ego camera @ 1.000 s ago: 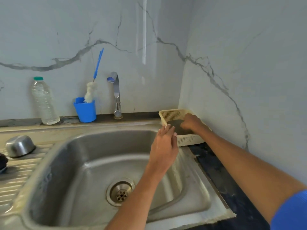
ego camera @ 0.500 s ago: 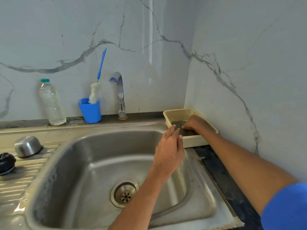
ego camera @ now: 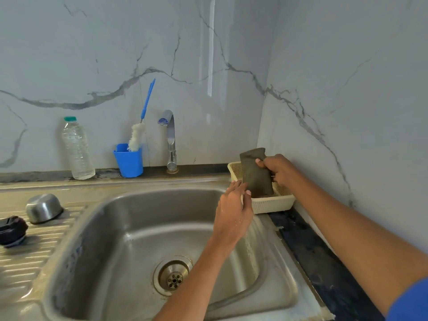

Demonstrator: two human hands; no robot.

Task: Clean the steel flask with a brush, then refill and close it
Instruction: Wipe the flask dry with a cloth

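Observation:
My right hand [ego camera: 278, 169] grips a dark grey folded cloth [ego camera: 256, 177] and holds it upright, its lower end still inside the cream plastic basket [ego camera: 271, 203] at the sink's right corner. Just left of the cloth, my wet left hand [ego camera: 234, 214] hovers over the sink edge with straight fingers, holding nothing. The bottle brush [ego camera: 137, 137], white bristles on a blue handle, stands in a blue cup [ego camera: 128, 162] by the wall. A steel cup-shaped lid [ego camera: 42, 207] lies upside down on the drainboard, with a black cap [ego camera: 11, 230] beside it. No flask body is in view.
The steel sink [ego camera: 129, 228] has an open drain [ego camera: 173, 275]. A chrome tap [ego camera: 170, 140] stands at the back, not running. A clear plastic water bottle [ego camera: 77, 150] with a green cap stands left of the blue cup. Marble walls close in behind and to the right.
My right hand, which lay on the cloth in the basket, has gripped it and lifted it upright. My left hand stays near the basket's front edge.

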